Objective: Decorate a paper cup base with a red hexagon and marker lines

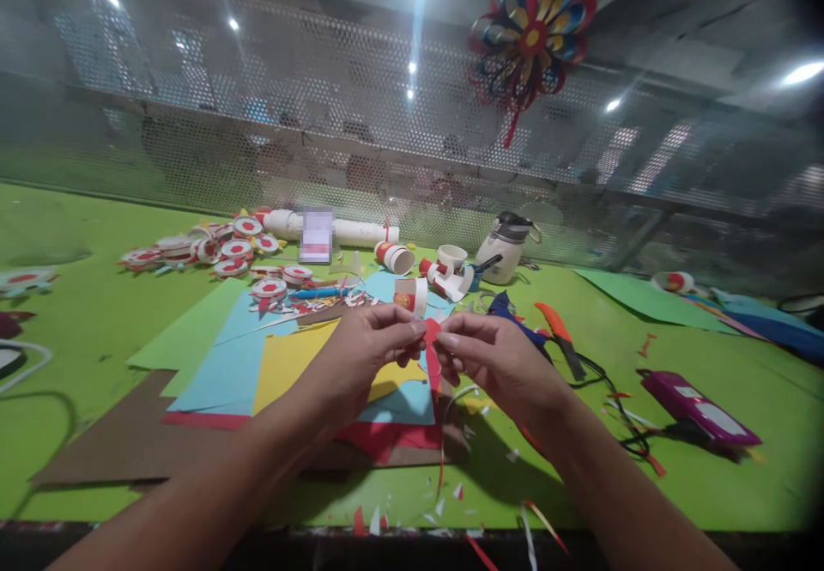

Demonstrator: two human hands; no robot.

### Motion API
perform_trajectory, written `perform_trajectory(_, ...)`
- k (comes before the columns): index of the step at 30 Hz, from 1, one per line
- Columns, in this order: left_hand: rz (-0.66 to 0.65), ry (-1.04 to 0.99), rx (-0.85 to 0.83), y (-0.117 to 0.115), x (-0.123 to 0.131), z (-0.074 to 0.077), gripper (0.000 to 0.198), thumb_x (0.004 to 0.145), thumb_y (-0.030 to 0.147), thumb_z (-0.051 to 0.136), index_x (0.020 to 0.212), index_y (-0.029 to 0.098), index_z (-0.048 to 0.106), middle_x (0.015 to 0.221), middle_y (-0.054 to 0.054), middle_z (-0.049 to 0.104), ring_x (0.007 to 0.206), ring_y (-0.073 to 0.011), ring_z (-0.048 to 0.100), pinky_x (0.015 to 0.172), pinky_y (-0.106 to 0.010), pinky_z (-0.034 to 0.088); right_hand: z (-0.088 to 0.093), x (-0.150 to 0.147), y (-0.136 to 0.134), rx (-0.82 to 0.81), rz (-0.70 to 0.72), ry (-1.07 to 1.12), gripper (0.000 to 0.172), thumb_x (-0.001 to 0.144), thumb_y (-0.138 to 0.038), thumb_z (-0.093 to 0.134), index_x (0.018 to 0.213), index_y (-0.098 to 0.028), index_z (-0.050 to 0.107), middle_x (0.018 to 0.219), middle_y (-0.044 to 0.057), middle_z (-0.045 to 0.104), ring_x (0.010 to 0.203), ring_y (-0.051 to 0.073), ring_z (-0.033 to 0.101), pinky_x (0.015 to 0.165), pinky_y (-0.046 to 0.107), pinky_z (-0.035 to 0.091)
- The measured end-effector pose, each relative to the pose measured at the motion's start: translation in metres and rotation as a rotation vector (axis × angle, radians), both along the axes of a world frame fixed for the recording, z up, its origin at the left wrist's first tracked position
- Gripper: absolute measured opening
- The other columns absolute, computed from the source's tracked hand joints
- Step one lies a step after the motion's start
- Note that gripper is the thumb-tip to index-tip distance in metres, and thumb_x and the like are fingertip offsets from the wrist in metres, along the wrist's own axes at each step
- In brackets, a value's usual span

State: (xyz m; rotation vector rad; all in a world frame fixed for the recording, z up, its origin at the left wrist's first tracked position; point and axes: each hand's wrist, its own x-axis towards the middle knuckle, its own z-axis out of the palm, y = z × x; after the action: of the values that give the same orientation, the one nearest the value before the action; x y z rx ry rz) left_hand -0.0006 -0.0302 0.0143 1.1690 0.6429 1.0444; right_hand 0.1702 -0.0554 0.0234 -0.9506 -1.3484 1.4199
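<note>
Between my two hands, in the middle of the head view, is a small red paper piece (432, 349). My left hand (366, 343) pinches its left edge between thumb and fingers. On the other side my right hand (493, 348) grips it the same way. Beneath them lie stacked sheets of coloured paper: yellow paper (289, 365), light blue paper (215, 365) and red paper (377, 440). Just beyond the fingertips stands a cut paper cup (410, 294) in red and white.
Red-and-white paper discs (235, 249) are heaped at the back left. A phone (317, 236) leans on white stacked cups (360, 232). A bottle (505, 249) stands behind. On the right lie an orange-handled cutter (554, 324), a purple device (701, 408) and cables. Paper scraps litter the front edge.
</note>
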Motion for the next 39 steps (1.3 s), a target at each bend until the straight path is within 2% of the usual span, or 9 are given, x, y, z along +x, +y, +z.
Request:
perform_trajectory(9,0.0,0.018,0.098,-0.0006,-0.0001,-0.0026,0.012,0.076,0.024,0.068,0.071,0.014,0.07,0.063,0.0,0.062,0.061,-0.0089,0.049,0.059,-0.023,0.036,-0.0042,0.0005,-0.0015,0.02,-0.034,0.067,0.011,0.075,-0.025,0.074,0.074,-0.016,0.069,0.064,0.0,0.061,0.059,0.01,0.052,0.057,0.025,0.04)
perform_trajectory(19,0.03,-0.065,-0.005,-0.0036,0.0,0.0012,0.023,0.083,0.026,0.053,0.07,0.013,0.066,0.069,-0.004,0.065,0.064,-0.0125,0.056,0.059,-0.025,0.04,-0.0084,0.0027,-0.0032,0.083,-0.064,0.02,0.012,0.078,-0.027,0.073,0.076,-0.016,0.068,0.064,-0.001,0.063,0.059,0.009,0.053,0.058,0.025,0.04)
perform_trajectory(27,0.018,0.02,0.089,-0.0015,0.0008,-0.0011,0.011,0.072,0.023,0.072,0.068,0.015,0.066,0.061,0.001,0.061,0.06,-0.0091,0.05,0.057,-0.022,0.035,-0.008,0.0059,-0.002,0.114,-0.044,-0.011,0.013,0.08,-0.028,0.071,0.075,-0.016,0.067,0.063,-0.002,0.061,0.057,0.009,0.052,0.057,0.025,0.041)
perform_trajectory(39,0.02,0.101,0.122,-0.0002,0.0014,-0.0028,0.012,0.074,0.027,0.073,0.068,0.016,0.068,0.061,0.001,0.063,0.06,-0.009,0.052,0.055,-0.022,0.034,-0.0086,0.0054,-0.0015,0.093,-0.092,0.116,0.013,0.078,-0.028,0.073,0.078,-0.016,0.069,0.064,-0.001,0.062,0.057,0.009,0.053,0.056,0.024,0.042)
